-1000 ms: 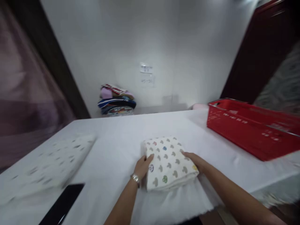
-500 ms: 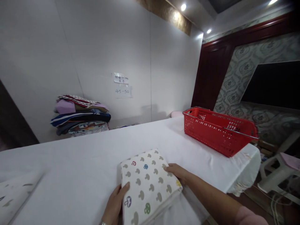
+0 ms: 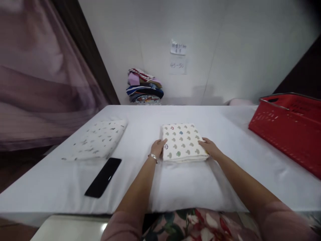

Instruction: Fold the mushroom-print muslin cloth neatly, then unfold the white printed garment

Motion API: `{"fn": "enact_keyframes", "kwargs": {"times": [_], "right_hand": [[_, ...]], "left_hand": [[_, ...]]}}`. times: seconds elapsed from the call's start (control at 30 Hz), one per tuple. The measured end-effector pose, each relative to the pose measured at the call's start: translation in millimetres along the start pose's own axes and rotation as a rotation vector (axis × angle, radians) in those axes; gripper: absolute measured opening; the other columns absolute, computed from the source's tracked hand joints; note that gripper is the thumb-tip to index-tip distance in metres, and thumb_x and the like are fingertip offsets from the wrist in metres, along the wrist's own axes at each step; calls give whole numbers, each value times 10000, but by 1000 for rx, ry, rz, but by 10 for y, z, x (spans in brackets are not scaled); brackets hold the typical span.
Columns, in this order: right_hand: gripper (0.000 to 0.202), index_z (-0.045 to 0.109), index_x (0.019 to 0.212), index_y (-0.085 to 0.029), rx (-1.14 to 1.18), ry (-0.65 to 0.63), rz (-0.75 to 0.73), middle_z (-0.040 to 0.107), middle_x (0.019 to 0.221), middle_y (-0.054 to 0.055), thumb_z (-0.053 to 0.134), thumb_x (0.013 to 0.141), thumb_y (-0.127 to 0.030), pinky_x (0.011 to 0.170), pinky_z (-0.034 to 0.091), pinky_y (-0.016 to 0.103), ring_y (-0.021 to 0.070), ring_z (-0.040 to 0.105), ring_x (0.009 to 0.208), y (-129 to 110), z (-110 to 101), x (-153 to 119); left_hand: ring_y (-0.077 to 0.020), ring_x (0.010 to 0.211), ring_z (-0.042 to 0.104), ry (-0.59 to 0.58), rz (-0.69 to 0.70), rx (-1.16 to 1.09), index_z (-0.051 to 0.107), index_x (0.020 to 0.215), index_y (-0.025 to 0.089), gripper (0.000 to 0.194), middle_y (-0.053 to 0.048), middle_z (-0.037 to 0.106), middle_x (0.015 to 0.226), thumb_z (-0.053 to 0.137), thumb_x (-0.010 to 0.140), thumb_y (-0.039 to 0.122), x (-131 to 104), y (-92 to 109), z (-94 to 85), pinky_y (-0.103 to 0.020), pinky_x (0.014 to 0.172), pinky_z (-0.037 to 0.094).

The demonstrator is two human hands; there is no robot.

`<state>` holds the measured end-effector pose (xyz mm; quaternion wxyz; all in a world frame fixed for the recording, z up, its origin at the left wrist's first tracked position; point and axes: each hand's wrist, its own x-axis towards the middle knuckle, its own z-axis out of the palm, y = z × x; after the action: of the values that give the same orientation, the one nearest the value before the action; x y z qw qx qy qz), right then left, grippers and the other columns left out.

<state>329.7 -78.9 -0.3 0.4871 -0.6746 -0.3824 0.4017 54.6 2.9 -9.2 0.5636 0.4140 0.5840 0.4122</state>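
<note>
While the left hand [image 3: 157, 147] hugs the nine o'clock edge of a folded mushroom-print cloth [image 3: 185, 143], the right hand [image 3: 210, 147] holds its three o'clock edge — both half-closed on it, thumbs on top, other fingers partly hidden. The cloth lies flat on the white-covered table [image 3: 145, 127], with a black smartphone [image 3: 103, 177] at eight o'clock, a second folded print cloth [image 3: 100, 139] at nine and a red plastic basket [image 3: 291, 130] at three — all well apart from it.
</note>
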Motion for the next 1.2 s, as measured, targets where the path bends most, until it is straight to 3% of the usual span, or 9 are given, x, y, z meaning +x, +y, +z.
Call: {"fn": "enact_keyframes", "kwargs": {"times": [0.1, 0.23, 0.33, 0.4, 0.47, 0.57, 0.77, 1.03, 1.2], "right_hand": [[416, 619, 1052, -209, -6, 61, 23, 692, 960, 80, 665, 701, -427, 740, 530, 345, 232, 646, 865, 142, -49, -131], [453, 601, 1122, -205, -110, 158, -159, 650, 1092, 81, 610, 748, -460, 769, 527, 364, 224, 627, 930, 300, -203, -386], [376, 615, 1108, -214, -303, 218, -440, 614, 1161, 93, 564, 801, -424, 817, 513, 407, 232, 602, 992, 363, -281, -598], [293, 630, 1079, -233, -424, 198, -684, 605, 1181, 84, 542, 832, -362, 911, 470, 434, 232, 555, 1089, 367, -284, -707], [257, 630, 1079, -247, -532, 150, -872, 612, 1177, 74, 520, 854, -300, 976, 424, 454, 229, 509, 1159, 355, -252, -762], [278, 613, 1121, -250, -700, 105, -993, 609, 1195, 66, 498, 867, -251, 992, 404, 466, 236, 469, 1208, 343, -175, -736], [281, 627, 1110, -210, -933, 108, -979, 626, 1181, 68, 463, 886, -255, 959, 395, 466, 260, 490, 1168, 394, -101, -522], [237, 660, 982, -224, -875, 164, -1045, 688, 1012, 47, 440, 894, -233, 944, 369, 434, 206, 583, 1001, 353, -150, -556], [262, 671, 977, -217, -832, 98, -988, 677, 1039, 67, 424, 900, -262, 895, 414, 427, 223, 579, 1007, 448, -141, -599]], "left_hand": [[-209, 976, 633, 28, 98, 15, 559, 1133, 140, 536, -125, 651, 1103, 743, 686, 371, -27, -210, -17, -309, 859, 486], [-219, 1083, 574, 114, 371, 217, 564, 1136, 184, 427, -104, 584, 1217, 680, 744, 311, -221, -257, -18, -349, 910, 464], [-228, 1160, 506, 133, 788, 464, 597, 1087, 209, 312, -80, 569, 1239, 617, 787, 288, -470, -231, 10, -414, 985, 399], [-221, 1165, 492, 38, 1013, 620, 621, 1038, 224, 242, -63, 597, 1203, 596, 806, 292, -637, -233, 54, -434, 1016, 351], [-222, 1150, 494, -77, 1125, 753, 630, 1018, 239, 221, -51, 616, 1175, 601, 812, 314, -758, -256, 108, -446, 1018, 328], [-221, 1116, 504, -143, 1146, 887, 632, 1019, 253, 215, -40, 624, 1163, 606, 816, 318, -809, -309, 168, -452, 1017, 306], [-188, 1030, 530, -184, 1100, 964, 631, 1013, 264, 175, -13, 656, 1070, 535, 868, 285, -741, -366, 173, -418, 994, 318], [-195, 1040, 526, -159, 1105, 958, 617, 1036, 252, 204, -17, 651, 1079, 548, 844, 246, -768, -378, 184, -410, 981, 326], [-186, 1016, 532, -157, 1115, 939, 648, 982, 251, 219, -22, 663, 1026, 470, 869, 191, -759, -368, 193, -405, 967, 339]]}}
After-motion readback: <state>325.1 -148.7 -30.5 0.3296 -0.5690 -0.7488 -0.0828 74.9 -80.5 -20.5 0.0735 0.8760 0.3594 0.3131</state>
